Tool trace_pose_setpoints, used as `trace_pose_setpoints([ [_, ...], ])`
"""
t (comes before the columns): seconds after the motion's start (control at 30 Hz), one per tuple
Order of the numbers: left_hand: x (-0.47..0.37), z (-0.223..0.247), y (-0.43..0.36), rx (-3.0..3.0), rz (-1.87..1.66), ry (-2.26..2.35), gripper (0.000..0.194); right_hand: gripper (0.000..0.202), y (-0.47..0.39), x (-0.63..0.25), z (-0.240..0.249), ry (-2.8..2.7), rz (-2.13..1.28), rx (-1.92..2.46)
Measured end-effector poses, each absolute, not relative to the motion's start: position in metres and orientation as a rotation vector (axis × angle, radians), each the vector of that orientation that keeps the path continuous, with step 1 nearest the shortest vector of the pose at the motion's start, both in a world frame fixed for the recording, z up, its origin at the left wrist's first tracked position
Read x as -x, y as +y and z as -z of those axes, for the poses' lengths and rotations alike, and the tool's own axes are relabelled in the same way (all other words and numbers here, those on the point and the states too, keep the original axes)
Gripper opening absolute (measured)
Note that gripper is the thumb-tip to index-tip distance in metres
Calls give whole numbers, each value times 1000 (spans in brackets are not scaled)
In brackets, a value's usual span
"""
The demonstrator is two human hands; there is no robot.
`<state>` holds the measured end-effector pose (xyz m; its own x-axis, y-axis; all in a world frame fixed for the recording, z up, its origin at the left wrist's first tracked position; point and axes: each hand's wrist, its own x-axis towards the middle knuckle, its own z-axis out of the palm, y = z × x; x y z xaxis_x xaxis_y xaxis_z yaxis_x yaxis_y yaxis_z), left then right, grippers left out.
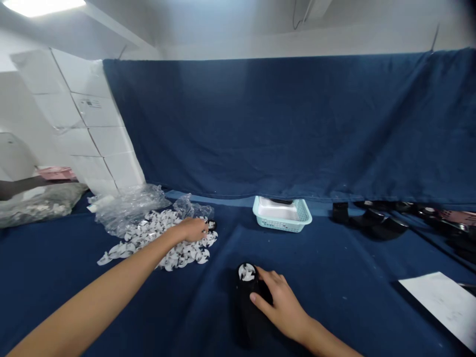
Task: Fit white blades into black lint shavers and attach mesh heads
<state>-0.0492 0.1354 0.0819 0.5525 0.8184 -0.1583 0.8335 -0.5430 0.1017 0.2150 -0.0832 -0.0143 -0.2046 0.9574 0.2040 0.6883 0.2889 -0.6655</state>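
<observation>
A large pile of small white pieces with dark marks [148,230] lies on the blue cloth at the left. My left hand [194,229] reaches to the pile's right side, its fingers curled round a small black item [211,225] that is partly hidden. Near the front middle lies a dark, long object [247,307] with a round white and black end piece [246,272]. Against its right side rests my right hand [278,301], thumb and fingers apart, touching it near that end.
Clear plastic bags [128,208] lie behind the pile. A light blue basket [282,224] stands at the back middle. Black curved parts [385,227] are at the back right, a white sheet [442,302] at the right edge. White boxes [100,114] are stacked at the left.
</observation>
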Motion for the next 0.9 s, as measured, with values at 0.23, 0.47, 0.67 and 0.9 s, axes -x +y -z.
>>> trace_pose_setpoints([
  [0.23,51,-89,142,-2681,194,1422,34,55,-84,-215,10,-1987,-598,1499],
  [0.47,23,-72,162,-2743,229,1478,35,54,-84,-215,15,-1986,-573,1476],
  [0.67,-1,-64,182,-2630,431,1567,30,56,-86,-216,10,-1991,-593,1467],
  [0.9,9,-75,171,-2736,229,1504,32,55,-86,-218,10,-1996,-586,1447],
])
